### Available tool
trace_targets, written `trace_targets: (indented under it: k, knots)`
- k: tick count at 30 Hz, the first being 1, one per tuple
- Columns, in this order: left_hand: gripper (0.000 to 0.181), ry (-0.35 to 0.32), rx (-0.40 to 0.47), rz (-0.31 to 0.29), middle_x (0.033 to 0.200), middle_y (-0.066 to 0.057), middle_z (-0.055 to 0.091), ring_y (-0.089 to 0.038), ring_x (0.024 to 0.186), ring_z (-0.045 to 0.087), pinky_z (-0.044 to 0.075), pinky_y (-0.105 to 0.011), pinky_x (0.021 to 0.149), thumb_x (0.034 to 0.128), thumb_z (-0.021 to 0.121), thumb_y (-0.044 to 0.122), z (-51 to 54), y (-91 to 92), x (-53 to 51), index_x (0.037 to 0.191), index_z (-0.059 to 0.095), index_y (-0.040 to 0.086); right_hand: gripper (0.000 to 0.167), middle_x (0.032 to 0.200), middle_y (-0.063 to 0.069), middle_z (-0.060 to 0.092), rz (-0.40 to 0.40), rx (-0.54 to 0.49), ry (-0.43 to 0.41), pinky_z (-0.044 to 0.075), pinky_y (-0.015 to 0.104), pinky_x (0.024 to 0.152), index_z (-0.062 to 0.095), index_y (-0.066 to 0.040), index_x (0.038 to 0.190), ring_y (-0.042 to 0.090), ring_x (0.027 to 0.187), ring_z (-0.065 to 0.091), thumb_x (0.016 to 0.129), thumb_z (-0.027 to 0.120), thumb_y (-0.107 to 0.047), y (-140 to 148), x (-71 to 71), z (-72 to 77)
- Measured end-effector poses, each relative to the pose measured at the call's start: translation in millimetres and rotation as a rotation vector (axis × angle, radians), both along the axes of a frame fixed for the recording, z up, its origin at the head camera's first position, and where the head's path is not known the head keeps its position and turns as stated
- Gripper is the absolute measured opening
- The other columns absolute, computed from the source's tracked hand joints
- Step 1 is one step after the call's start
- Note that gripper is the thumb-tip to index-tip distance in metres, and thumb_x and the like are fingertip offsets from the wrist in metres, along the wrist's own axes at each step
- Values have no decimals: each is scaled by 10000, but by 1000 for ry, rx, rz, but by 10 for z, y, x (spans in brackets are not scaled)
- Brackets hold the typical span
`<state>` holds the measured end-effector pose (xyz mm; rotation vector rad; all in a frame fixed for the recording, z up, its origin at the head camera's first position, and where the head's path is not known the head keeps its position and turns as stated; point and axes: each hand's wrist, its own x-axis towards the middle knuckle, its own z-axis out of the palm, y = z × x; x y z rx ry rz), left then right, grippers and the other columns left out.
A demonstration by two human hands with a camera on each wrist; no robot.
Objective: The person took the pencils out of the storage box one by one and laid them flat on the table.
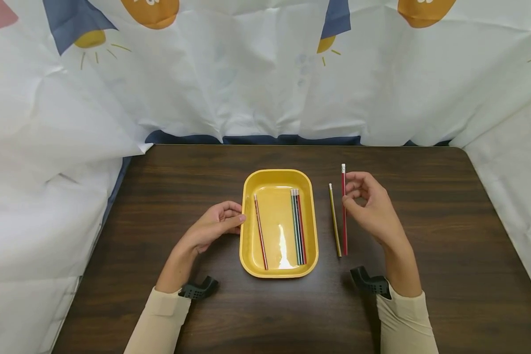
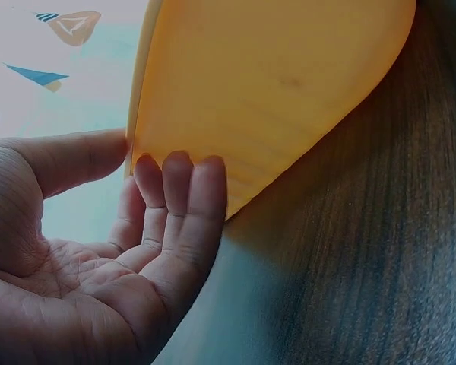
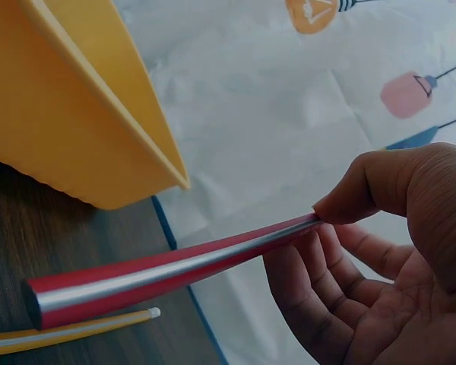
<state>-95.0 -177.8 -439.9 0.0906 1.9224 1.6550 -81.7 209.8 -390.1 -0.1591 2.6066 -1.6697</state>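
Observation:
A yellow tray [image 1: 274,179] stands on the table, with my left hand [image 1: 217,223] at its left side. In the left wrist view that hand [image 2: 129,251] pinches the tray wall [image 2: 273,84], thumb on the rim and fingertips against the outer side. To the right of the tray, my right hand [image 1: 371,206] pinches a red pencil [image 1: 344,231] between thumb and fingers. The right wrist view shows this red pencil [image 3: 167,266] with a silver stripe, raised above the table. Just left of it, a yellow pencil [image 1: 334,221] lies on the table.
Inside the tray, a red pencil [image 1: 260,231] lies along the left. Several dark and red pencils [image 1: 298,226] lie side by side along the right. A dark wood table [image 1: 447,236] reaches back to a white patterned curtain [image 1: 256,88].

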Motion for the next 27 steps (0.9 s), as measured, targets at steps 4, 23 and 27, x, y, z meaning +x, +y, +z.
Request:
trace_targets:
  k: [4,23,27]
  knots:
    - [437,3,19,-8,1186,-215,674,-175,969,726,669,-320,876,1052,645,159,4,-4,4,1354,479,-110,445,1145,117,573,-9,1,1,545,202,660,531,-45,1424,118,954,610,990,626,-24,5,1,-11]
    - [420,13,22,-19,1160,-175,658,-157,933,711,659,-292,870,1062,626,142,9,3,8,1363,447,-90,447,1142,134,591,-11,23,10,562,206,678,544,-67,1425,123,942,622,989,643,-43,-5,-22,-33]
    - [434,0,42,-26,1163,-184,644,-167,929,707,665,-300,838,1068,612,139,11,4,15,1378,422,-98,448,1146,138,597,-8,27,0,563,215,670,546,-71,1427,127,943,625,990,645,-49,-1,-32,-53]
